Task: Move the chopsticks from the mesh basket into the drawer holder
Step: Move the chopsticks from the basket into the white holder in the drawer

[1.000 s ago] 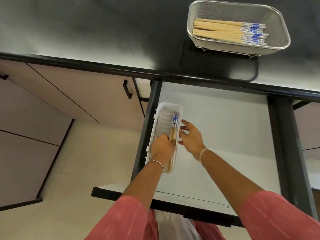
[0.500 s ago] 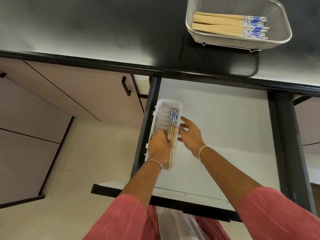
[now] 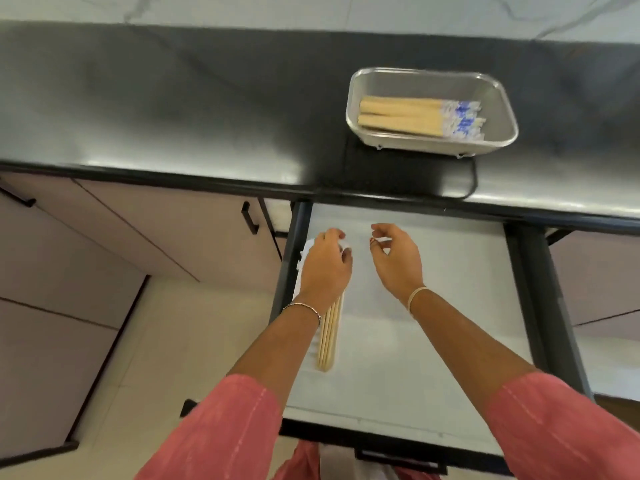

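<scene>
A mesh basket (image 3: 502,98) stands on the dark counter and holds several wooden chopsticks (image 3: 408,116) with blue-patterned ends pointing right. In the open drawer, a white holder (image 3: 302,268) lies along the left side with a few chopsticks (image 3: 329,334) in it, their plain tips towards me. My left hand (image 3: 323,268) hovers over the holder's far end, fingers curled, holding nothing, and hides most of the holder. My right hand (image 3: 394,259) floats over the drawer floor beside it, fingers loosely apart and empty.
The drawer (image 3: 450,306) has a pale liner and black side rails. Closed cabinet fronts with black handles (image 3: 250,218) stand to the left above a light tiled floor. The black counter (image 3: 173,109) stretches across the top.
Both hands have lifted off the chopsticks in the holder and moved away from me towards the counter. The view has tilted up, so the basket sits lower in frame.
</scene>
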Demonstrator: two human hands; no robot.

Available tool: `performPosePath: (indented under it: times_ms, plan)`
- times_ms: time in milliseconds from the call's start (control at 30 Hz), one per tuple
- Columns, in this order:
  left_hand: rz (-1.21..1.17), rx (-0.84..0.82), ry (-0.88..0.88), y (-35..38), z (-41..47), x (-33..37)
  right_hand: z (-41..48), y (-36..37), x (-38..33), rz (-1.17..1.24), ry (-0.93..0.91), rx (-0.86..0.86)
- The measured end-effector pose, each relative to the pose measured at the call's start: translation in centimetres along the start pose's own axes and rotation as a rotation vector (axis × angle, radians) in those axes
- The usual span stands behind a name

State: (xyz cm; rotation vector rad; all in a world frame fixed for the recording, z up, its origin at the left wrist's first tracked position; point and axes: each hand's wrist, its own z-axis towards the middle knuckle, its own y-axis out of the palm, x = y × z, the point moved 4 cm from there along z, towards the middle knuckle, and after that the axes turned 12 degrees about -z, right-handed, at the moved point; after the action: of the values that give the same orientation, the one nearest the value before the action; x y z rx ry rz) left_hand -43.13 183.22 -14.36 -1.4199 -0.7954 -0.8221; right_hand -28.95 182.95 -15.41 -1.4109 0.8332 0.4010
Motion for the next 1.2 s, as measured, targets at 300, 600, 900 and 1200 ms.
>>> performPosePath:
  times_ms: [300, 600, 900, 1200]
  plan:
    - [0.157, 0.044, 0.53, -1.3, 10.0, 14.7, 10.0, -13.3, -7.1, -0.387, -0.35, 0.342]
    - [0.304, -0.123, 0.518, 0.9, 18.3, 15.7, 20.6, -15.1, -6.2, -0.804, -0.307, -0.043]
    - [0.36, -0.129, 0.45, 2.8, 21.1, 15.0, 24.0, -12.2, -6.3, -1.203, -0.518, -0.122]
    - [0.367, -0.103, 0.45, 3.3, 21.3, 14.5, 24.5, -10.7, -6.2, -1.353, -0.705, -0.092]
